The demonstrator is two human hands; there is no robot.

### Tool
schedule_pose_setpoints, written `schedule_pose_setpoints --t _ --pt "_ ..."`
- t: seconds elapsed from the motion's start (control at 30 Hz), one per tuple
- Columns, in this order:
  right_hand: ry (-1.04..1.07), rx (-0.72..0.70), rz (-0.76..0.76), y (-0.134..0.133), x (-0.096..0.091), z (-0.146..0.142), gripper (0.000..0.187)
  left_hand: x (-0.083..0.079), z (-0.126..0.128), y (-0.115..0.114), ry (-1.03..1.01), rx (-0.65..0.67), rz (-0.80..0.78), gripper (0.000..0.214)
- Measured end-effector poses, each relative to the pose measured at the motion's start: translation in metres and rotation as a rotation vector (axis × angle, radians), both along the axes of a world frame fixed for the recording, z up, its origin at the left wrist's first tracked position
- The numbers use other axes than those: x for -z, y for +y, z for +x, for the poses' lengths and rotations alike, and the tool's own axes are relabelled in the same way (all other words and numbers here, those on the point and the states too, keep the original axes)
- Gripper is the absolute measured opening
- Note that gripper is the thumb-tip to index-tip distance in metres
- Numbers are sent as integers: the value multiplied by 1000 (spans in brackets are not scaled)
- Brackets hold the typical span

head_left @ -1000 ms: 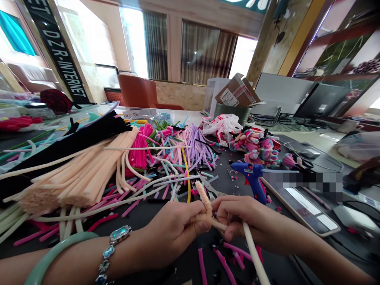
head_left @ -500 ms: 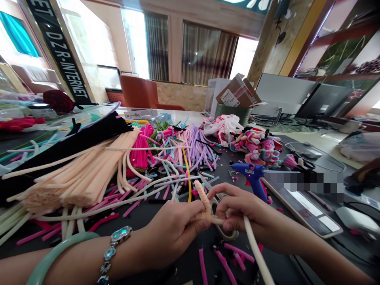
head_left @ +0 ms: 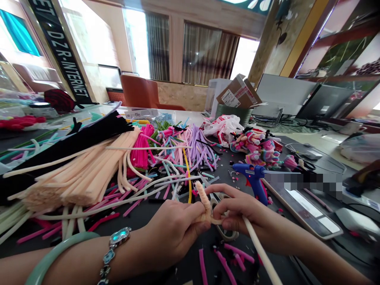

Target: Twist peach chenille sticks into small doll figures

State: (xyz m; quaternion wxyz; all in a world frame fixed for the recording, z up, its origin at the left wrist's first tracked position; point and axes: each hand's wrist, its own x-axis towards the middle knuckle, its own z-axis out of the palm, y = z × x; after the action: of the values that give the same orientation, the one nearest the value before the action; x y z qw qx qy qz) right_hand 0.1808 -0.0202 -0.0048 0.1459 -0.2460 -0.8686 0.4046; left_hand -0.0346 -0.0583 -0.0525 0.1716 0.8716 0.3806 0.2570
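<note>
My left hand [head_left: 181,227] is closed around the base of a peach pipe cleaner [head_left: 202,196], whose twisted part sticks up between the two hands. With thumb and fingers, my right hand [head_left: 245,209] pinches the loose length of the same pipe cleaner. Its long tail [head_left: 263,251] comes out below the right palm and runs toward the near edge of the view. Behind and under the right fingers lie scissors [head_left: 230,235], partly hidden. The part inside the left fist cannot be seen.
Bundles of peach pipe cleaners [head_left: 86,174] and black ones [head_left: 65,152] lie at the left. A blue glue gun [head_left: 255,180] stands right of the hands, near a tablet-like device [head_left: 308,213]. Pink cut pieces [head_left: 224,265] are scattered in front. Finished-looking fuzzy figures [head_left: 258,146] sit behind.
The right fingers have shifted slightly on the pipe cleaner, and its tail has swung a little to the right. The left hand keeps its grip almost unmoved.
</note>
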Motion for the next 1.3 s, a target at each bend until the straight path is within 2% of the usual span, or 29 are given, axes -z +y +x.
schedule_pose_setpoints --t 0.17,0.43,0.7,0.87,1.1,1.3 --pt "-10 1 26 1 0 -2 13 0 0 -1 34 -8 92 13" --pt "83 97 121 8 17 4 15 2 1 -1 19 -53 140 17" --pt "171 173 81 7 20 0 16 4 0 1 12 -58 204 15" --pt "249 177 -60 4 20 -2 15 3 0 0 0 -38 214 14" --pt "337 169 -268 3 22 -5 14 1 1 -1 -23 -34 296 14" --pt "383 146 -388 0 21 -7 14 1 0 0 -11 -28 395 14"
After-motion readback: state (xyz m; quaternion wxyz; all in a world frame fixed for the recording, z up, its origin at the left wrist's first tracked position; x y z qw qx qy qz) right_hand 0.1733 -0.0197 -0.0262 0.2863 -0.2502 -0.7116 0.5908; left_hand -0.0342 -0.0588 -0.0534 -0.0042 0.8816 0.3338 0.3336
